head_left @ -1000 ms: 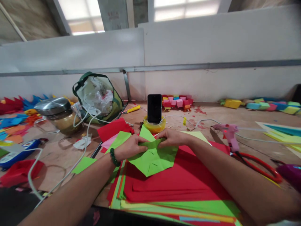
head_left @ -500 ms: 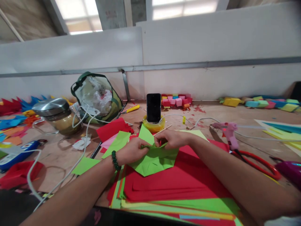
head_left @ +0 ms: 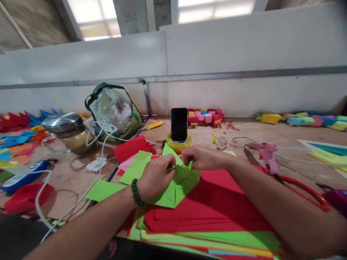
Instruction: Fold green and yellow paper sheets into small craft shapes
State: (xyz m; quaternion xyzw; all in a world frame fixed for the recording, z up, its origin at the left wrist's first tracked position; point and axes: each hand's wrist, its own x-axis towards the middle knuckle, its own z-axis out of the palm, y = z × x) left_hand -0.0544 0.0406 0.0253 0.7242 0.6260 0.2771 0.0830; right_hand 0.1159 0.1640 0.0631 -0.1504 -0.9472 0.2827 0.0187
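While the left hand [head_left: 155,176] and right hand [head_left: 203,157] pinch the green paper [head_left: 177,184] between them above the red sheets [head_left: 217,206], their fingertips hide the fold itself.

Phone [head_left: 179,124] upright on tape roll [head_left: 178,145], glue gun [head_left: 264,151] & red scissors [head_left: 300,189] rt, jar [head_left: 69,133] lt.

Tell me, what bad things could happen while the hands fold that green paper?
The pink glue gun by the right hand shows a red light, so it may be hot; an elbow could bump it. The white cable near the left hand could snag and tug the glass jar. The green paper lies on a loose red paper stack, so a crease may slip crooked.
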